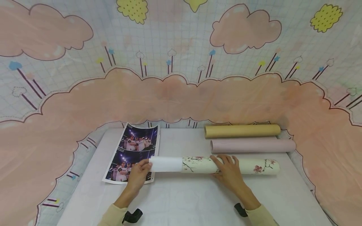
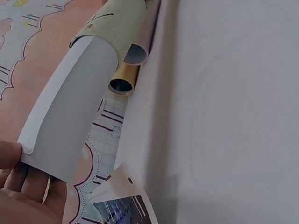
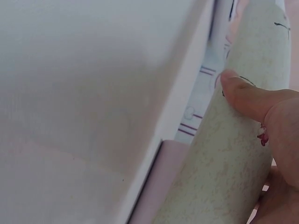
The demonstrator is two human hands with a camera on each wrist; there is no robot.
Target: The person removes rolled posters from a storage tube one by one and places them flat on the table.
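At the near side of the bench [image 1: 183,197], two pale yellow sleeves [image 1: 112,217] come in, with a black fitting [image 1: 133,216] by each wrist. The left hand [image 1: 137,175] pinches the free end of a white roll [image 1: 166,164], thumb on top along the edge and fingers underneath, so they are closed down to the thickness of the paper. The right hand [image 1: 228,172] is curved round the middle of a floral tube [image 1: 198,164], its thumb on the near side and its fingers spread over the top and far side, parted by about the tube's width. The white roll runs into the left mouth of the floral tube, part of it sticking out; in the left wrist view a long edge of it lies overlapped along its length. Both lie crosswise over the middle of the bench; whether they touch it I cannot tell. Behind the left hand, partly hidden by it and the white roll, is a sheet [image 1: 138,141] with two group photos, one above the other. Beyond the floral tube on the right lies a pink tube [image 1: 253,146], roughly parallel, and behind that a yellow tube [image 1: 242,131] near the back edge, both with open ends to the left. Farthest back hangs a cloth [image 1: 169,97] with peach clouds.
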